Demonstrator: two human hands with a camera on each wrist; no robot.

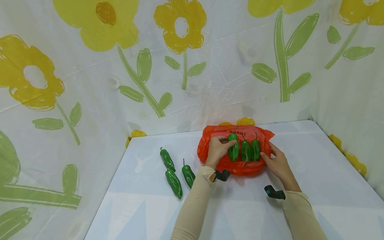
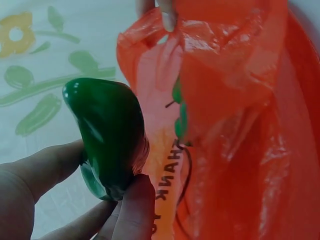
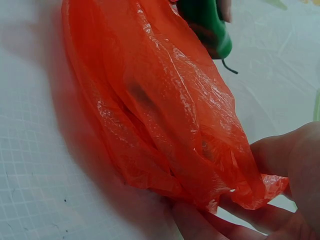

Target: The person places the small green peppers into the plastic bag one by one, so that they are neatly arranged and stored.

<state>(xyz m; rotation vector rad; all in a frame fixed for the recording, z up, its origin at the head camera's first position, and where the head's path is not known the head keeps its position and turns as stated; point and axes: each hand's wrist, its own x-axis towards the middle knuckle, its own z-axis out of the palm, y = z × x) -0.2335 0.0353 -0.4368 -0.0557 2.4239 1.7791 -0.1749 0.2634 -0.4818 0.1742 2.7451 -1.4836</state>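
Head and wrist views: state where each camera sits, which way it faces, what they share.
Head: on the head, facing forward and down at the red bag and table; left grip, right grip and sleeves show.
Left wrist: on that wrist, facing the held pepper; left grip and right fingers show.
Right wrist: on that wrist, facing the bag's side; right grip and a left finger show.
Both wrist views share bag and pepper.
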